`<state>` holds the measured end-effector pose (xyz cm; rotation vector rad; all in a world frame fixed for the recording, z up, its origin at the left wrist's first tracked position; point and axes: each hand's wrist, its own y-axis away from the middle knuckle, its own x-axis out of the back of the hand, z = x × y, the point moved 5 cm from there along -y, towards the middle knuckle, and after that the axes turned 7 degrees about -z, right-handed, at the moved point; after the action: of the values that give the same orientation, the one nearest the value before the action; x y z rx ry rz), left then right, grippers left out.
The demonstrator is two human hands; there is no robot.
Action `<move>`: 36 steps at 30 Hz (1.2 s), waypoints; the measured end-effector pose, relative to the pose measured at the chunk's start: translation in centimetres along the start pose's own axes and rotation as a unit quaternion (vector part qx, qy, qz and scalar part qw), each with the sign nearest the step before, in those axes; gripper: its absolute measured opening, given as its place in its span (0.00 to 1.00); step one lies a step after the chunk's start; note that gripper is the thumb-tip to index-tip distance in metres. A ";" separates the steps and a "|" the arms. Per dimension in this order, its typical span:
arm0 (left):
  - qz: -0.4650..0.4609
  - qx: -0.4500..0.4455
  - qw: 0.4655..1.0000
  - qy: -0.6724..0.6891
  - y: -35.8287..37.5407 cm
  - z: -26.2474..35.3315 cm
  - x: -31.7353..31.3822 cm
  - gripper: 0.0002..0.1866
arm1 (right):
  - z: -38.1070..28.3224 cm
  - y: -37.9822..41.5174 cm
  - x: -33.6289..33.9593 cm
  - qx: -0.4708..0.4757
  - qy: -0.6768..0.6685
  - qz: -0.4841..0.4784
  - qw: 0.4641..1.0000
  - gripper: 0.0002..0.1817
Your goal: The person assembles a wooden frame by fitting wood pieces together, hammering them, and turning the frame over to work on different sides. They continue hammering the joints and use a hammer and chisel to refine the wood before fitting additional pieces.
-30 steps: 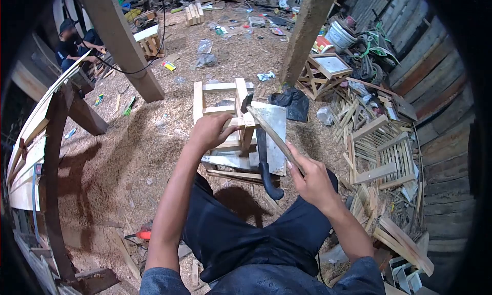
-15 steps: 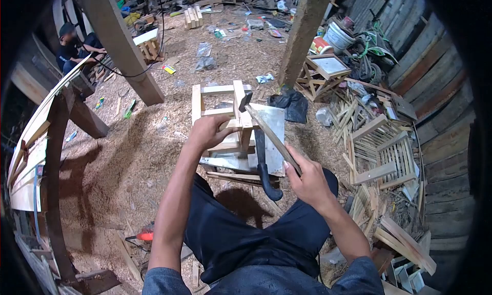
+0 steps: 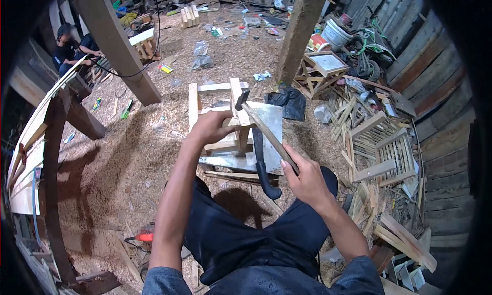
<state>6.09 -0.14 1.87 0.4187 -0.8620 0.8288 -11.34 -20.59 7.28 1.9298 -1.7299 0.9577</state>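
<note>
wooden slat frame (image 3: 218, 118) standing on sawdust floor beside a metal sheet (image 3: 266, 136); left hand (image 3: 210, 127) clasps the frame's near rail. right hand (image 3: 306, 180) grips a hammer (image 3: 264, 131) by its handle, the head touching the frame's upright post. black-handled tool (image 3: 264, 167) lies across the sheet.

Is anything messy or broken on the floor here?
Yes. Sawdust and scraps of litter cover the ground, and broken-looking wooden slats lie heaped at the right. The small wooden frame under the left hand stands upright.
</note>
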 end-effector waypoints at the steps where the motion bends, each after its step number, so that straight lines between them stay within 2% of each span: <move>1: -0.014 0.022 1.000 0.003 -0.2 -0.6 -0.2 0.25 | -0.1 0.0 0.1 0.006 -0.005 0.002 1.000 0.22; 5: 0.022 0.014 1.000 0.013 -0.4 -2.0 -1.0 0.25 | 0.1 -0.2 -0.1 0.019 -0.009 0.007 1.000 0.22; 8: 0.009 0.049 0.999 -0.006 -0.2 -1.2 -0.5 0.25 | 0.0 -0.2 -0.1 0.011 -0.010 0.002 1.000 0.22; 24: 0.027 0.051 0.998 -0.024 -0.2 -1.0 -0.5 0.25 | -0.4 -0.3 0.2 0.025 0.000 0.005 1.000 0.22; 27: 0.040 0.042 0.998 0.012 0.3 -0.7 -0.6 0.24 | -0.3 -0.3 0.1 0.005 -0.016 -0.004 1.000 0.22; 29: 0.089 0.016 0.992 0.084 0.3 -1.3 -1.0 0.22 | -0.3 -0.2 0.2 0.007 -0.016 -0.002 1.000 0.22; 32: 0.055 0.028 0.997 0.039 0.1 -1.1 -0.7 0.22 | -0.4 -0.2 0.2 0.021 -0.006 0.005 1.000 0.22; 36: 0.058 0.016 0.998 -0.003 0.3 -0.8 -0.6 0.23 | -0.2 -0.1 0.3 0.000 -0.010 -0.010 1.000 0.22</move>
<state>6.01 0.28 0.87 0.4027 -0.8850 0.9500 -11.34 -20.59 7.63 1.9587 -1.7182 0.9359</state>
